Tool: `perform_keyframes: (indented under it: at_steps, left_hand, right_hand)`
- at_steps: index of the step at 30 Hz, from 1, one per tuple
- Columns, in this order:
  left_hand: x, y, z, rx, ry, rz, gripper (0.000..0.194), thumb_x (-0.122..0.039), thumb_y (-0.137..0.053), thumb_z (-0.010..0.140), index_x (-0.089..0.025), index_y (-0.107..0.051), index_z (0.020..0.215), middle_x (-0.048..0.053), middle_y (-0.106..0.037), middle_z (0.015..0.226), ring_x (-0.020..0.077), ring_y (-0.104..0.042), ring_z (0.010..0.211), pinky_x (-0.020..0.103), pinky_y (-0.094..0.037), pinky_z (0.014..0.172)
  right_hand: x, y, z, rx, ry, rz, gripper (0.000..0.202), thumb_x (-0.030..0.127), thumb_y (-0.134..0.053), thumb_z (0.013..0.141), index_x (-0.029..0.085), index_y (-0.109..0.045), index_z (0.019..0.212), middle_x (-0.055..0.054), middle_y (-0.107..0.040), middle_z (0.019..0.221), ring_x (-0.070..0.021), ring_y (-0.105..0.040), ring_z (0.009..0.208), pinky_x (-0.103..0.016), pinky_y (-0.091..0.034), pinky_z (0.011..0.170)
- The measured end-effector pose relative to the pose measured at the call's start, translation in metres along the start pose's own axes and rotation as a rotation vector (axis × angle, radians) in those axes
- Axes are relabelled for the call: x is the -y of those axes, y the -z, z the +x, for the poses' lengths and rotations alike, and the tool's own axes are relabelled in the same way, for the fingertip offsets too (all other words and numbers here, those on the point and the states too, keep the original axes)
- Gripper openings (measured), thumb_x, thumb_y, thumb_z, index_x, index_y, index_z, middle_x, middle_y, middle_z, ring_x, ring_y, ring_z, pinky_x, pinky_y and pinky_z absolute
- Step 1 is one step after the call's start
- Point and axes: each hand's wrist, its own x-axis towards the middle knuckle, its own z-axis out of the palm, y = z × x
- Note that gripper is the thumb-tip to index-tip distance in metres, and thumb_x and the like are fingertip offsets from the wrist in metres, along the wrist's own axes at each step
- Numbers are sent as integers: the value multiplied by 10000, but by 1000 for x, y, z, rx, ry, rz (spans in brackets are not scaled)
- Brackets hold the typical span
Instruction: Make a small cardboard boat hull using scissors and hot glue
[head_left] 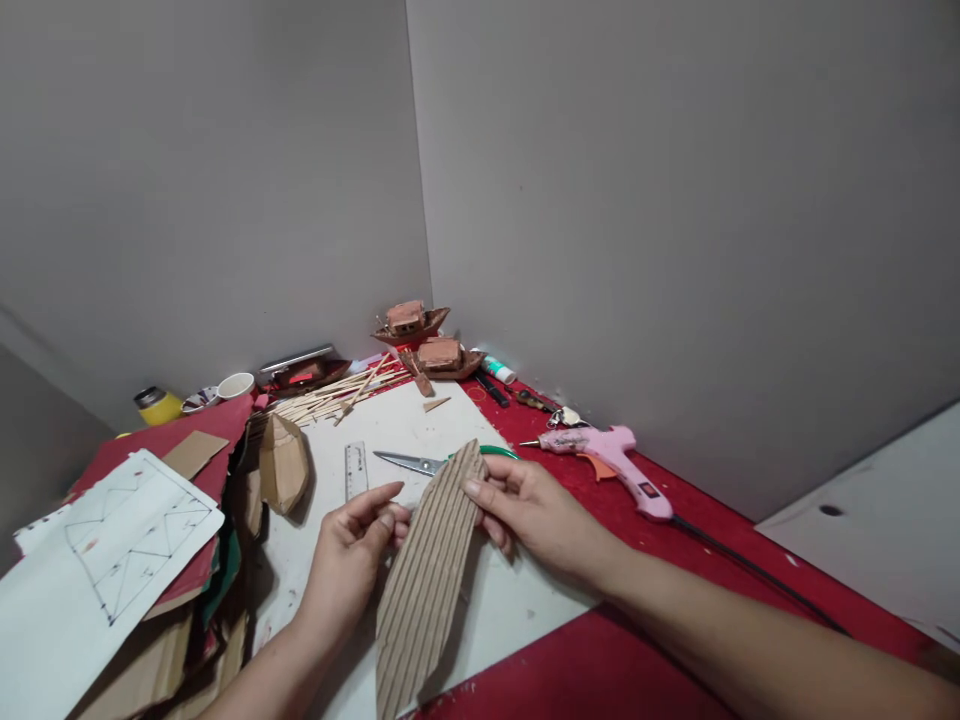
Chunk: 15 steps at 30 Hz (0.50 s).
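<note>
A long piece of corrugated cardboard (431,580), with its ridges bare and its top end tapered, is tilted over the white board (525,590). My right hand (517,505) pinches its upper right edge, thumb on the ridged face and fingers behind. Beside the left edge, my left hand (356,550) is closed, thumb against curled fingers; whatever it may hold is too small to make out. Scissors (409,462) with green handles lie just beyond the cardboard, partly covered by it. A clear ruler (355,470) rests to their left.
A pink glue gun (615,450) with a black cord lies on the red tabletop (517,665) at right. Small model boats (442,358) and thin sticks (322,400) stand along the back. At left, a paper drawing (127,540) tops stacked cardboard, near a folded cardboard hull (283,465).
</note>
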Motion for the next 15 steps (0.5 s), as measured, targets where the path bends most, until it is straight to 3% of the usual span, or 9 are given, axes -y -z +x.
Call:
perform_keyframes:
  at_steps: [8, 12, 15]
  left_hand:
    - [-5, -3, -2, -14, -44, -101, 368, -218, -835, 614, -131, -734, 957, 74, -731, 826, 144, -654, 677, 272, -510, 698]
    - [-4, -7, -4, -14, -36, -69, 327, -296, -823, 671, -126, -723, 932, 69, -725, 815, 134, -645, 681, 263, -510, 702]
    - [-1, -13, -8, 133, 25, -60, 323, -373, -762, 750, -135, -713, 963, 56, -715, 778, 124, -635, 681, 229, -494, 658]
  right_hand:
    - [1, -7, -6, 287, -106, -38, 341, 479, -661, 759, 174, -519, 709, 87, -441, 477, -45, -389, 360, -170, -324, 346]
    - [-3, -9, -3, 226, -66, 5, 332, 471, -669, 755, 163, -549, 732, 78, -466, 509, -43, -403, 373, -172, -331, 360]
    - [-7, -8, 1, 115, -28, 37, 326, 464, -686, 740, 161, -565, 754, 78, -479, 499, -48, -404, 373, -167, -320, 356]
